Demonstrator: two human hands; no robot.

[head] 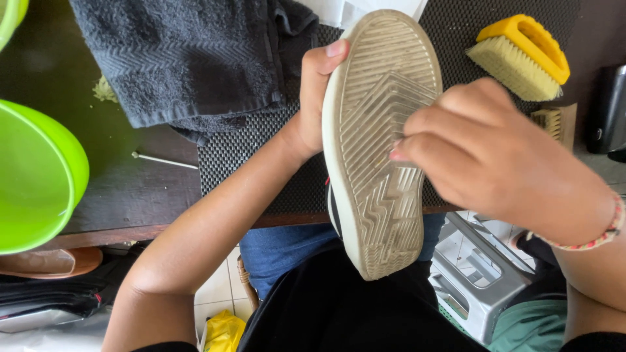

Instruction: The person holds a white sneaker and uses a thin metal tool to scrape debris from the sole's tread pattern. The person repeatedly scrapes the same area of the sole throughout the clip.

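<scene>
Shoe: a shoe is held sole-up in the middle of the view, its pale ridged sole facing the camera, toe pointing away from the person, heel over the lap.
Left hand: the left hand is clamped on the shoe's left edge near the toe, thumb tip on the rim, fingers hidden behind it.
Right hand: the right hand lies across the right side of the sole, fingers curled and pressed on the ridges; whether they pinch anything cannot be told. A beaded bracelet circles the wrist.
Under the shoe: a black mesh mat on a dark wooden table.
Behind, left: a dark grey towel bunched on the mat's far corner.
Behind, right: a yellow-backed scrub brush, bristles down-left, apart from both hands.
Far left: a lime green basin overhanging the table edge; its inside is not shown.
Below right: a grey plastic stool on the tiled floor.
</scene>
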